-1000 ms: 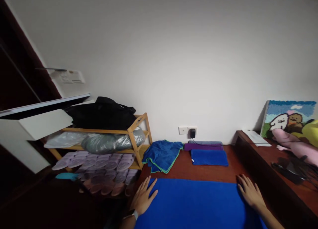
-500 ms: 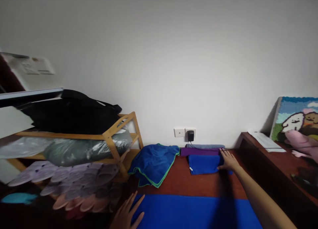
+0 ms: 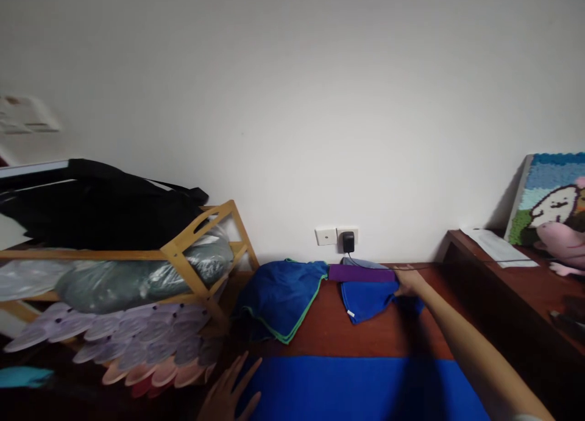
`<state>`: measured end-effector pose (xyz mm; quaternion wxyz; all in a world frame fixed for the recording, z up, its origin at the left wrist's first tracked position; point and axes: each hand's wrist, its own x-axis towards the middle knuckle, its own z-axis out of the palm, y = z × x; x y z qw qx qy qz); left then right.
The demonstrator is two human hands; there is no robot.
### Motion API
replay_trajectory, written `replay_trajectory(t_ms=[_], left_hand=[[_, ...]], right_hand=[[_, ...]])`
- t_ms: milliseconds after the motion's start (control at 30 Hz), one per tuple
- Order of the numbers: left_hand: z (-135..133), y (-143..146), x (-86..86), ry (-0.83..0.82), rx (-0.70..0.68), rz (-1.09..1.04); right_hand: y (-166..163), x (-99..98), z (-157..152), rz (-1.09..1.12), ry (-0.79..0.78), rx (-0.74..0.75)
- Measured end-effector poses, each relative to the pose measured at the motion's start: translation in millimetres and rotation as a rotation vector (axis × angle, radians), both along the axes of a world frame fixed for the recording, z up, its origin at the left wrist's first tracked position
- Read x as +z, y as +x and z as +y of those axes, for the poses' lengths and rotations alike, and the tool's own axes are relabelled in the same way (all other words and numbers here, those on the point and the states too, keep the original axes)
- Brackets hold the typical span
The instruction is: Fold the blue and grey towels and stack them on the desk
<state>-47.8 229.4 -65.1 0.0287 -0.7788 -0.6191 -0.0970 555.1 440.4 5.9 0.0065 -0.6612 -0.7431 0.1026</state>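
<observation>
My right hand reaches to the back of the red-brown surface. Its fingers are closed on the right part of a small folded blue cloth, which is creased toward the hand and has a white tag at its lower left corner. A purple folded cloth lies just behind it, its right end against my fingers; whether they also grip it, I cannot tell. My left hand is open with fingers spread, beside the left edge of a flat blue cloth at the front.
A rumpled blue cloth with green edging lies at left, beside a wooden rack with a black bag and several shoes. A black plug trails a cable. At right, a raised ledge holds a pink plush.
My right hand has closed on the small blue cloth, whose right side is now bunched. The grey cloth behind has shifted. The view has turned slightly right; my left hand stays spread.
</observation>
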Motion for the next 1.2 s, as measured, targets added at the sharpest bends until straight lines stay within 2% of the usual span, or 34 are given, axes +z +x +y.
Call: replay_trajectory(t_ms=[133, 200, 267, 367, 467, 533, 600, 667, 767, 867, 933, 1100, 1200], left_hand=[[-3.2, 8.1, 9.4, 0.019, -0.006, 0.007], [-4.6, 11.3, 13.0, 0.039, -0.014, -0.002], [-6.1, 14.0, 16.4, 0.045, -0.017, -0.015], [-9.2, 17.3, 21.4, 0.022, 0.001, -0.041], [-12.4, 18.6, 24.2, -0.005, 0.009, -0.073], [-13.7, 17.7, 23.2, -0.010, 0.008, -0.089], [-14.1, 16.0, 20.4, -0.009, 0.007, -0.099], [-14.1, 14.5, 17.4, -0.006, 0.003, -0.105], [-14.8, 13.9, 15.5, -0.009, 0.006, -0.110], [-16.0, 14.8, 16.9, -0.011, 0.006, -0.109], [-16.0, 15.4, 17.9, -0.018, 0.006, -0.108], [-11.2, 16.0, 15.0, -0.022, -0.007, -0.104], [-6.6, 16.4, 10.0, -0.014, -0.010, -0.085]], right_hand=[[-20.7, 15.0, -64.7, 0.048, -0.058, -0.019], [-26.5, 30.1, -95.5, 0.119, -0.080, 0.005], [-34.0, 54.3, -119.7, 0.292, -0.095, 0.063], [-58.1, 105.6, -138.5, 0.604, -0.114, 0.187], [-99.9, 159.3, -132.3, 0.699, -0.073, 0.287], [-134.9, 185.8, -113.7, 0.636, 0.002, 0.295], [-172.7, 200.4, -85.8, 0.539, 0.091, 0.265], [-210.2, 202.3, -54.7, 0.470, 0.181, 0.226], [-257.5, 184.3, -22.5, 0.438, 0.274, 0.181], [-281.3, 146.0, -34.0, 0.429, 0.300, 0.154], [-281.2, 111.0, -70.2, 0.425, 0.283, 0.162], [-263.2, 11.6, -204.5, 0.361, 0.237, 0.200], [-268.9, -25.1, -257.3, 0.354, 0.139, 0.185]])
